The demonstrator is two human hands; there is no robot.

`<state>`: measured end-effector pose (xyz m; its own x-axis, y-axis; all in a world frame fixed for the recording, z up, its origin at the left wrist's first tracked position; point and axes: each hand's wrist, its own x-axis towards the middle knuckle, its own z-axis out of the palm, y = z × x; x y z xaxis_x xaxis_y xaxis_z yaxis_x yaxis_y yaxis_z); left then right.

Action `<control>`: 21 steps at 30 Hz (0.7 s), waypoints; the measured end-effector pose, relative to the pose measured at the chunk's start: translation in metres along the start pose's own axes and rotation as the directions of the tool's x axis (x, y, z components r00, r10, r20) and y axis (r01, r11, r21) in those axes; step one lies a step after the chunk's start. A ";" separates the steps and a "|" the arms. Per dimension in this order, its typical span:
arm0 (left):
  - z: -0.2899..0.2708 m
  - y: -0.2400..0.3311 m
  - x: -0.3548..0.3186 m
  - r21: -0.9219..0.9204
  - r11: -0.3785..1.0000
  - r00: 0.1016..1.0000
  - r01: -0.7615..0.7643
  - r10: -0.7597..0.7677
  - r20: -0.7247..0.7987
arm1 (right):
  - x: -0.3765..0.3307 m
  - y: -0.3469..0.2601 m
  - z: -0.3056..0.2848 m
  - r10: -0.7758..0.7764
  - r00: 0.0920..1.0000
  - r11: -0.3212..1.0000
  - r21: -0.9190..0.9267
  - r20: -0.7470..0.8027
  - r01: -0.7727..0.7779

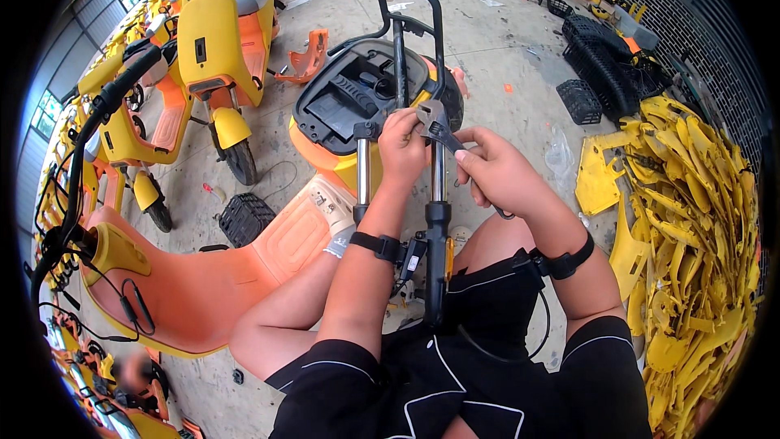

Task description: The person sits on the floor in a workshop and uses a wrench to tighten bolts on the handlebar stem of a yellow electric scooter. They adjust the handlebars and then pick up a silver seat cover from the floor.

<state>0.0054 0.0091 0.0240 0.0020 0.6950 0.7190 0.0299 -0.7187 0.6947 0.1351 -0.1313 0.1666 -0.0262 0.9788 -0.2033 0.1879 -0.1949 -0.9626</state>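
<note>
A black and silver front fork (436,219) of a scooter stands upright between my knees, its two legs rising to a crown near my hands. My left hand (401,146) pinches the top of the fork at the crown. My right hand (497,171) grips the handle of an adjustable wrench (436,123), whose jaws sit on the fork's top by my left fingers. Both wrists wear black straps.
An orange and yellow scooter body (244,268) lies on the concrete to my left, its open black compartment (357,97) behind the fork. Yellow scooters (215,41) stand at the left. A heap of yellow plastic panels (691,236) and black baskets (605,65) fill the right.
</note>
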 end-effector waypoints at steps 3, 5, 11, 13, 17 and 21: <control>0.001 0.001 -0.002 0.000 1.000 1.000 -0.013 0.013 -0.026 | 0.002 0.000 -0.006 -0.065 0.998 0.997 -0.034 -0.020 0.064; 0.001 0.001 -0.001 0.009 1.000 1.000 0.006 -0.005 -0.008 | 0.009 0.003 -0.015 -0.142 0.990 0.990 -0.019 -0.024 0.142; -0.001 0.002 0.000 0.013 1.000 0.999 -0.025 0.025 0.027 | 0.039 0.013 -0.064 -0.035 0.999 0.973 -0.226 0.014 0.037; -0.001 0.001 0.000 0.017 1.000 0.999 -0.026 0.026 0.032 | 0.047 0.012 -0.077 -0.014 0.998 0.962 -0.272 0.057 0.029; 0.000 -0.002 -0.002 0.025 0.999 0.999 -0.022 0.021 0.028 | 0.067 0.002 -0.092 -0.026 0.993 0.848 -0.524 0.117 0.084; 0.000 -0.005 -0.003 0.037 0.999 0.999 -0.030 0.029 0.017 | 0.092 -0.011 -0.095 -0.015 0.982 0.777 -0.615 0.188 0.130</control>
<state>0.0051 0.0107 0.0187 0.0195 0.6740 0.7385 0.0672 -0.7378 0.6716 0.2243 -0.0333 0.1757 -0.2133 0.9522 -0.2186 0.7469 0.0147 -0.6648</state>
